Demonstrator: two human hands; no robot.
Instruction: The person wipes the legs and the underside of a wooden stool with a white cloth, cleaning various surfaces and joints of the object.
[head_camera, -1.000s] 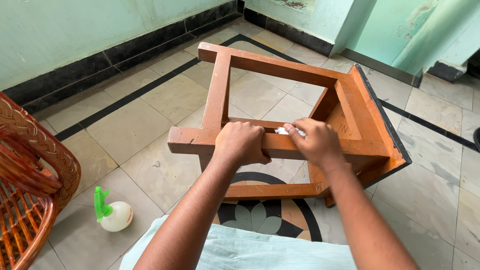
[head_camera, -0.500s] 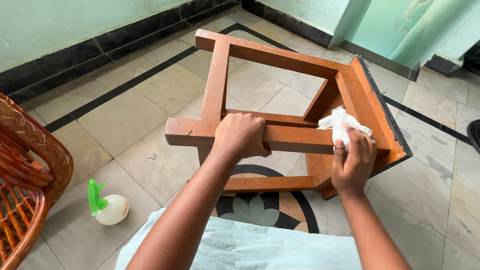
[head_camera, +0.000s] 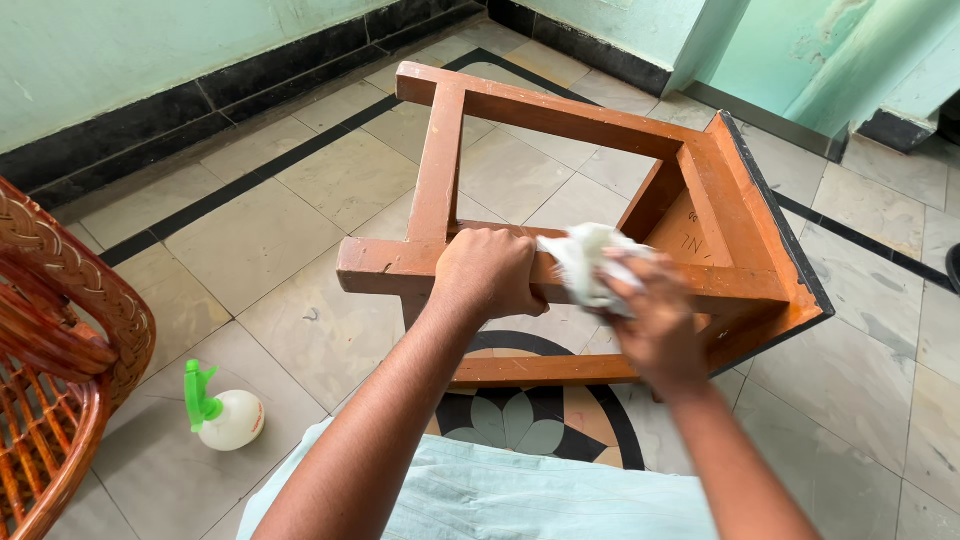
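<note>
Item: small brown wooden stool with square frame and dark-edged seat (head_camera: 700, 215), lying tipped on its side on the tiled floor, seat turned to the right, legs and rails pointing left and toward the camera.

Hands: left hand (head_camera: 487, 272) is clamped over the near leg, fingers wrapped round the bar, steadying the frame. Right hand (head_camera: 655, 325) is closed on a crumpled white cloth (head_camera: 585, 265) and presses it against the same leg, just beside the left hand. Hands close together, approx. touching via the cloth; exact contact can't be told.

Handling, judged: stool is solid timber, rigid, moderate weight, not fragile. Square-section legs and rails give firm grip pts; the leg now held is a sound one. Finish looks worn and matte w/ scuffs, so not slippery. Resting on a seat edge and leg ends, it could rock or slide on the smooth tiles unless braced. Cloth is soft, limp, light; bunches to any shape.

Surroundings: beige stone floor tiles with black inlay border (head_camera: 250, 240), smooth, slight sheen; round floral inlay partly under the stool. Woven reddish cane chair (head_camera: 60, 350) at left edge, well apart from the stool. White round spray bottle with green trigger head (head_camera: 225, 412) lies on the floor near the chair. Pale green painted walls w/ black skirting. Light blue-green garment (head_camera: 480, 495) in the foreground.
</note>
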